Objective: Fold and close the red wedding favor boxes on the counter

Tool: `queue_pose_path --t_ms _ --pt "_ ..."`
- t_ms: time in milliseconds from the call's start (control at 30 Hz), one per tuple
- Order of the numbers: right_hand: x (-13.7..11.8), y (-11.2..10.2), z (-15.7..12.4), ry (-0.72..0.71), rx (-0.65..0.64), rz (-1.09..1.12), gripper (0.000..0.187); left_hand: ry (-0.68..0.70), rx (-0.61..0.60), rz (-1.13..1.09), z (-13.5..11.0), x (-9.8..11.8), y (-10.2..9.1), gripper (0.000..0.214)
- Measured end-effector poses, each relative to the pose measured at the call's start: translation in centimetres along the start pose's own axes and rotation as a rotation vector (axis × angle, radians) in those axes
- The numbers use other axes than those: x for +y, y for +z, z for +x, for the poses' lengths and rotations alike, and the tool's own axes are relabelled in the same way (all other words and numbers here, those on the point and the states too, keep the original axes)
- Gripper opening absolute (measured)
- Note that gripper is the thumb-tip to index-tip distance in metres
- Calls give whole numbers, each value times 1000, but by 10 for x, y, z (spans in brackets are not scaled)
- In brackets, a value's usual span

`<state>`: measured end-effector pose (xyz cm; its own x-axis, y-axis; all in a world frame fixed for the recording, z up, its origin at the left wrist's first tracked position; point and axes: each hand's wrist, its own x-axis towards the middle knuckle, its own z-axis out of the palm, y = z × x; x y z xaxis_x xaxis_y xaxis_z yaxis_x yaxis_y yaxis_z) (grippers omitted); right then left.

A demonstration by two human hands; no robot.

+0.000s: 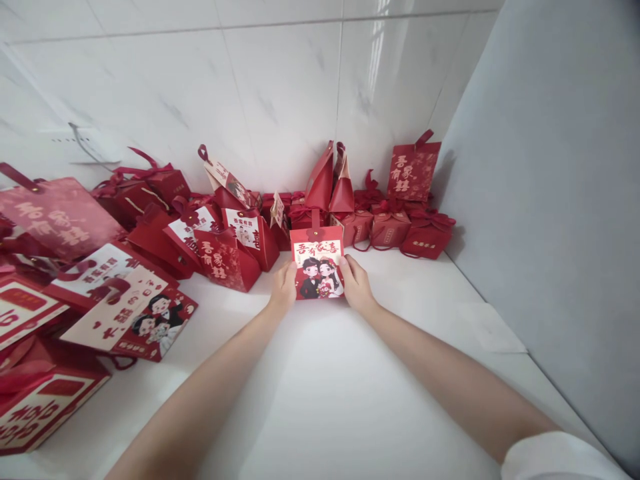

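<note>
Between my two hands is a red and cream gift box point(320, 277) with a cartoon bride and groom on its front and a red strap at the top. My left hand point(284, 287) grips its left side, and my right hand point(356, 283) grips its right side with the thumb on the front edge. The box is upright over the white tabletop; whether its base touches the surface I cannot tell. Just behind it stand small red boxes point(389, 228) with ribbon on top. Left of my left hand is a red gift box point(226, 260) with pale lettering.
Many red gift boxes and bags crowd the left side, among them a large box point(50, 407) at the front left and a cartoon-couple box point(163, 323). White tiles point(285, 80) back the table point(320, 400). A grey panel point(555, 167) bounds the right.
</note>
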<state>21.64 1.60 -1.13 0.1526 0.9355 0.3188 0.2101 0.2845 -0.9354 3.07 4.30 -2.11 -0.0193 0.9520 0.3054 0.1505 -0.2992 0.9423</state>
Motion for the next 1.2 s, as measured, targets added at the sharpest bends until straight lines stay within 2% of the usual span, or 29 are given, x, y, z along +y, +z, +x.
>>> queue_pose_path --t_ms 167,333,400,533,600,700,900,1200 --pt "1 0 -1 13 0 16 45 -32 -13 -29 -1 0 2 53" --pt "3 -3 1 21 34 21 45 -126 -114 -85 0 8 3 58" --pt "4 -4 2 32 51 27 46 -164 -222 -132 4 12 -1 58" --pt "4 -5 3 42 73 40 48 -245 -543 -206 15 18 -20 64" --pt "3 -5 3 40 69 42 48 -294 -612 -214 20 20 -29 64" --pt "2 -5 2 35 65 44 47 -338 -624 -230 22 20 -34 58" --pt "3 -5 1 34 74 50 45 -330 -615 -217 20 22 -32 51" --pt "8 -4 3 55 77 72 46 -358 -496 -198 21 16 -33 40"
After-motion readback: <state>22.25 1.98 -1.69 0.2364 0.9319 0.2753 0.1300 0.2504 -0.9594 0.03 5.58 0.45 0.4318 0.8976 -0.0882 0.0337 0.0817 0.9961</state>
